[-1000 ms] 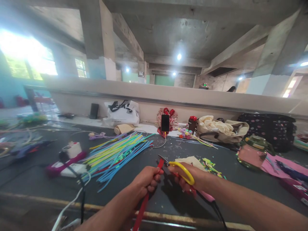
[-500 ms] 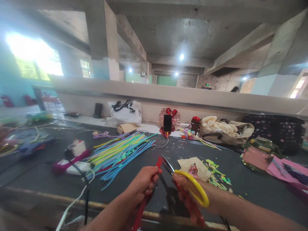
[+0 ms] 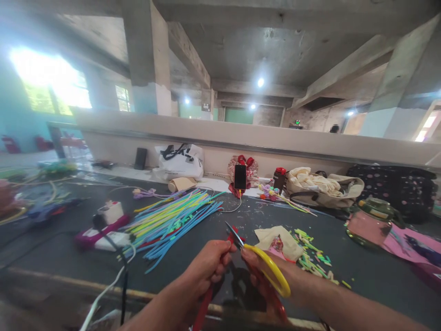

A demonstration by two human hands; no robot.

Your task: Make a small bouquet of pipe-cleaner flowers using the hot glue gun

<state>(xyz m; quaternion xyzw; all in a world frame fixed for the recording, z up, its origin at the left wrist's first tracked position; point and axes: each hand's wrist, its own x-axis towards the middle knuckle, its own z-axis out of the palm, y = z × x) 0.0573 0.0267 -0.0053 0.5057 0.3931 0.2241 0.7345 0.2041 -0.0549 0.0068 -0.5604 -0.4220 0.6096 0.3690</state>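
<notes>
My left hand (image 3: 212, 259) pinches a red ribbon-like strip (image 3: 204, 305) that hangs down toward the table's front edge. Its upper end sticks out past the fingertips, at the blades of a pair of scissors (image 3: 237, 236). My right hand (image 3: 257, 262) is closed on these scissors, which have a large yellow handle loop. Below that hand is a long red piece (image 3: 275, 305); whether it is the other handle or a strip, I cannot tell. The blades cross the strip's end; how far they have cut is unclear.
Left of my hands lies a bundle of blue and yellow fuzzy stems (image 3: 172, 220). A beige cloth (image 3: 263, 236) and several short green pieces (image 3: 313, 257) lie right. Behind stand a phone (image 3: 240, 177) and a bottle (image 3: 279, 178). A power strip (image 3: 113, 236) trails cords.
The scissors have moved left and slightly down, bringing the blades across the strip's end. Red now shows on both sides of the blades. My left hand has shifted slightly.
</notes>
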